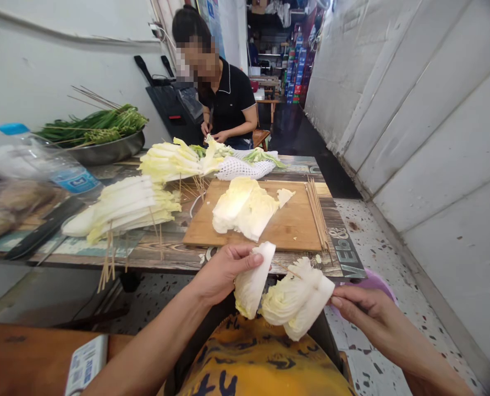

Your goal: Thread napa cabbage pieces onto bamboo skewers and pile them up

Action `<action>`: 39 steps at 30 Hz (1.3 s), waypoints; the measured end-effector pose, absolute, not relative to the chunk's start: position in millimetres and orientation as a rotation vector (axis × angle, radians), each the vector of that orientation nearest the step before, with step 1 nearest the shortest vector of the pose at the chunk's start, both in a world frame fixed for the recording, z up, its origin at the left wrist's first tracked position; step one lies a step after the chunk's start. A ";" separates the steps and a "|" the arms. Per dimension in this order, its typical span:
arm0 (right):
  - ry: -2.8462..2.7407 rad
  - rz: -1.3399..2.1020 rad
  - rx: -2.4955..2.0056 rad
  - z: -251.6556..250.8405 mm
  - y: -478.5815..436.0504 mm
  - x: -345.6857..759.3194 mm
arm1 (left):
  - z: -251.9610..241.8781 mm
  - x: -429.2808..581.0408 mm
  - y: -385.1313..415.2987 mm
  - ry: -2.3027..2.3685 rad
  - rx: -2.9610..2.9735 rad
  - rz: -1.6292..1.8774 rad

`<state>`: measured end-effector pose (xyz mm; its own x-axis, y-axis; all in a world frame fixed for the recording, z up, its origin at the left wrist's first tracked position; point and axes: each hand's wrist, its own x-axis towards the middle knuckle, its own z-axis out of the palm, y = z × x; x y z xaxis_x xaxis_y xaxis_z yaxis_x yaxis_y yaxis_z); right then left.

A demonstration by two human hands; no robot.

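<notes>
My left hand (222, 269) pinches a pale cabbage leaf piece (251, 283) just below the table's near edge. My right hand (360, 308) grips a second cluster of cabbage leaves (298, 300), which seem threaded on a thin skewer. Both pieces hang over my lap, side by side. On the wooden cutting board (298, 223) ahead lies a pile of cut cabbage leaves (245, 206) and a bundle of bamboo skewers (317, 212) along its right edge.
Skewered cabbage stacks (125, 209) lie left of the board, more cabbage on skewers (174, 159) behind. A metal bowl of green chives (100, 135), a water bottle (50, 162) and a knife (42, 228) sit at left. A person in black (226, 99) works across the table.
</notes>
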<state>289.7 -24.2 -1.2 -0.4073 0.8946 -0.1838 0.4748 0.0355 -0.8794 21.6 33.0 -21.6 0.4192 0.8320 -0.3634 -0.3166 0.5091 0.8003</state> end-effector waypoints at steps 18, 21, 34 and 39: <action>-1.912 1.373 -1.391 3.7 -23.7 288.8 | -20.5 22.0 32.0 0.941 0.788 0.815; -1.901 1.398 -1.390 7.8 -23.5 288.5 | -19.9 22.0 32.8 0.929 0.826 0.806; -1.890 1.426 -1.376 12.9 -20.9 287.4 | -18.2 22.1 35.3 0.944 0.994 0.820; -1.882 1.420 -1.384 13.6 -20.2 284.3 | -16.2 21.9 35.4 0.951 1.003 0.824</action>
